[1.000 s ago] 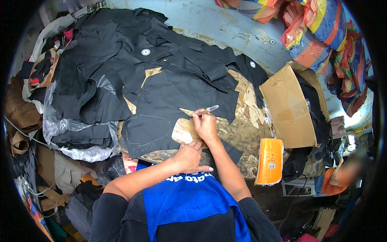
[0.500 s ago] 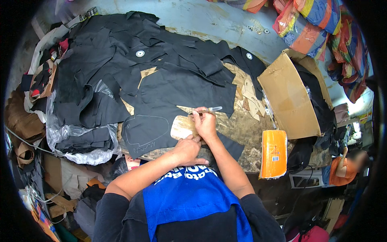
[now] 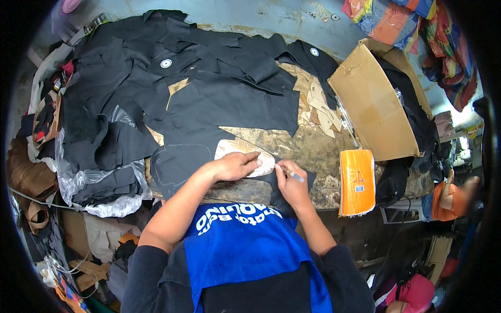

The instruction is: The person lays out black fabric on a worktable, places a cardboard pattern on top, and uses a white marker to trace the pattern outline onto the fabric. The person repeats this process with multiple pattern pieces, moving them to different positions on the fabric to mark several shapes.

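Worktable (image 3: 326, 180), worn brown wood, stained and scuffed, set before a pale blue wall (image 3: 245, 18); at its right, a cardboard box (image 3: 371, 104) and an orange rectangular pack (image 3: 357, 182); at its left, a clear plastic bag (image 3: 124, 204) with dark cloth inside; upper right, plaid woven bags (image 3: 389, 28); far right, a person in orange (image 3: 450, 197). Template (image 3: 229, 148), one, at the table's near side, lying on black sheet material (image 3: 180, 163); left hand (image 3: 235, 167) laid over its middle, palm down, fingers close together, fingertips resting on its face; right hand (image 3: 293, 187) just beyond its right end, thumb and fingers pinching a slim pen (image 3: 296, 176); whether the tip touches the sheet cannot be told. Template: thin, stiff-looking, whitish with brown blotches, corners rounded. Sheet: matte, smooth, a pale rounded outline drawn left of the template. Behind: heaped black offcuts (image 3: 115, 68), creased and irregular; tan scraps (image 3: 321, 107), flat and angular, left of the box.
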{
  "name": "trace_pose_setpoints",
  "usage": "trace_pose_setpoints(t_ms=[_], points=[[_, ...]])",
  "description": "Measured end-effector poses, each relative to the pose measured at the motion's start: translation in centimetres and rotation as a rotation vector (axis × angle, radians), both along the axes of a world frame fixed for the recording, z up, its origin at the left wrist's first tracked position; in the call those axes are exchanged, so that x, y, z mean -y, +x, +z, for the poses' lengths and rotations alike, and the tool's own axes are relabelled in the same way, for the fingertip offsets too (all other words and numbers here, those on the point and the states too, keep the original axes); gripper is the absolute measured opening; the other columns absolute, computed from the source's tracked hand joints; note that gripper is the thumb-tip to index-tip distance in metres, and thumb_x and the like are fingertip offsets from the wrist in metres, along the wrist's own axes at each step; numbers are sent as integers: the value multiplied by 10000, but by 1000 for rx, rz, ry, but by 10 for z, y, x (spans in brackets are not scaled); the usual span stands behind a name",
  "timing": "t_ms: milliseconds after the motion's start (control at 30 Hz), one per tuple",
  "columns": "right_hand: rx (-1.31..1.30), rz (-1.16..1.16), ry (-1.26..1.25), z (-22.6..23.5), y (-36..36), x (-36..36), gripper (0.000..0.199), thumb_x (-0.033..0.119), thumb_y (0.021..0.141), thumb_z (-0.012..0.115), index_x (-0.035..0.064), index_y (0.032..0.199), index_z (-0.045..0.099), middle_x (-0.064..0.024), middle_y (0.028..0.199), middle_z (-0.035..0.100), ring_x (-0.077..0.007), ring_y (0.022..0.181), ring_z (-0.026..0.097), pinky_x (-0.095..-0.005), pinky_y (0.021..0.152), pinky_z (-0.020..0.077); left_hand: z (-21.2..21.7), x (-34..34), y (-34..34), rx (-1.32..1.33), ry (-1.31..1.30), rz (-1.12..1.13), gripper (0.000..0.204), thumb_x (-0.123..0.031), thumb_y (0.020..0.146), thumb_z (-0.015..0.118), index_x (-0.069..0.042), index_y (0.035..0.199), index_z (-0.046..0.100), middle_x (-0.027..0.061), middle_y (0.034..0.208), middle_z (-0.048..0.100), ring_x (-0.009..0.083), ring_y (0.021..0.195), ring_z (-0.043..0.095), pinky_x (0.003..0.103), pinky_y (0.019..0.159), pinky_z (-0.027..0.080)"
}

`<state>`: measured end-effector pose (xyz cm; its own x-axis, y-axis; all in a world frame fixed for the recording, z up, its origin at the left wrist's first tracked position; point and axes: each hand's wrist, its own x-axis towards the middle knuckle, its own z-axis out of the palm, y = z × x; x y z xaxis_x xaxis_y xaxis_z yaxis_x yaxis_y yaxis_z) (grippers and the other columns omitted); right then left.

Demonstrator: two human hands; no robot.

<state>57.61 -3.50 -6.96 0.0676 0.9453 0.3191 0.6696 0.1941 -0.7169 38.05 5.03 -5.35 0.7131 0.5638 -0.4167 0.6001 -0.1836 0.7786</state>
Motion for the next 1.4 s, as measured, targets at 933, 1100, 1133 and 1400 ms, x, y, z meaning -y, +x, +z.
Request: trace_pose_setpoints(t_ms=[933, 1100, 1133, 1400], points=[[-943, -63, -107, -17, -18, -8, 110, 69, 937, 517, -35, 971, 517, -146, 795, 644, -193, 744, 675, -291, 677, 557, -21, -19, -26, 247, -406, 185, 592, -390, 998, 332, -44, 1459, 200, 50, 1311, 529, 135, 750, 546, 252, 636, 528], [-1000, 41, -71, -22, -30, -4, 94, 26, 902, 566, -43, 950, 524, -126, 797, 648, -187, 725, 676, -267, 664, 555, -20, -9, -30, 241, -273, 159, 545, -342, 991, 353, -48, 1440, 261, 114, 1168, 621, 163, 652, 566, 283, 665, 525], [-1012, 23, -67, -22, -30, -6, 95, 28, 901, 570, -44, 946, 528, -124, 797, 647, -185, 725, 675, -266, 664, 555, -18, -5, -34, 130, -174, 74, 538, -346, 988, 351, -43, 1428, 286, 153, 1151, 620, 213, 712, 594, 310, 729, 516], [-611, 302, -117, -32, -62, -63, 61, 18, 842, 639, -10, 874, 595, -63, 809, 648, -107, 739, 617, -235, 676, 498, -5, 83, -49, 107, 153, 40, 496, -326, 918, 477, -88, 1351, 428, 150, 1119, 636, 342, 1006, 607, 404, 884, 470]])
